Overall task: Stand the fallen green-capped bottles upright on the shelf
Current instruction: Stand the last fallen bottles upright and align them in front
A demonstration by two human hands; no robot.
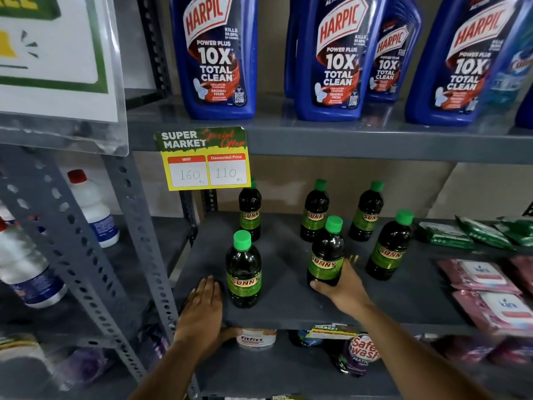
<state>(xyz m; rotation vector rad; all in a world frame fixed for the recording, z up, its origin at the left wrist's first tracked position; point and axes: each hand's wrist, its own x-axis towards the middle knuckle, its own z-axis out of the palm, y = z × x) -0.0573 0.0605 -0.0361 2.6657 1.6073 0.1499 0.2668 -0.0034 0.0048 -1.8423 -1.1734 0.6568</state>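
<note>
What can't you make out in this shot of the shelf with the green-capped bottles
- Back-left bottle, head view: the price tag hides most of its cap.
- Bottle in the right hand: fingers cover its base, so whether it rests on the shelf is unclear.
- Blue bottles above: tops cut off by the frame edge.
- Pink packs at right: blurred, print unreadable.

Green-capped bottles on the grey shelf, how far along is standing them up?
All six dark green-capped bottles look upright. Right hand grips the front-middle one at its base; left hand rests flat on the grey shelf edge. None lies fallen; only letting go seems left.
</note>
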